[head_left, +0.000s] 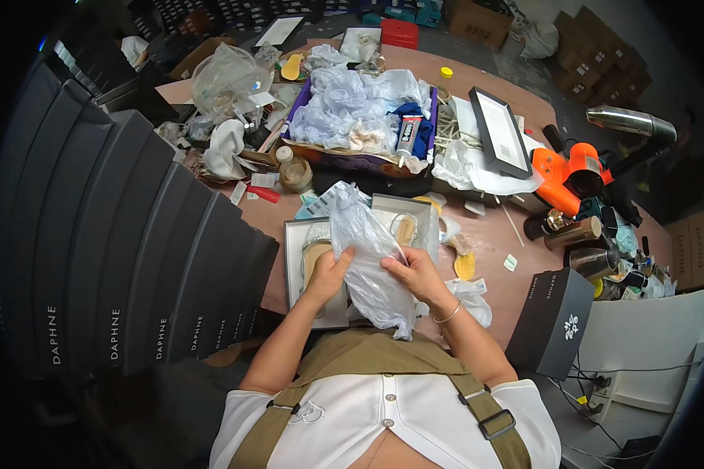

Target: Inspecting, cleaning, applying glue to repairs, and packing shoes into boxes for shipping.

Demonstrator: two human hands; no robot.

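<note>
A crumpled, translucent plastic bag stretches upright in front of my chest. My left hand pinches its left edge, and my right hand grips the right edge between thumb and fingers. Under the bag lies an open white-lined shoebox. In its left part a sandal with a beige insole and glittery strap shows partly, beside my left hand. Another beige-soled shoe lies to the right, above my right hand. Whether anything is inside the bag, I cannot tell.
Stacked dark shoeboxes rise on the left. Behind the work spot stands a purple box heaped with plastic bags and a glue tube. To the right are an orange heat gun, a metal cup and a black shoebox.
</note>
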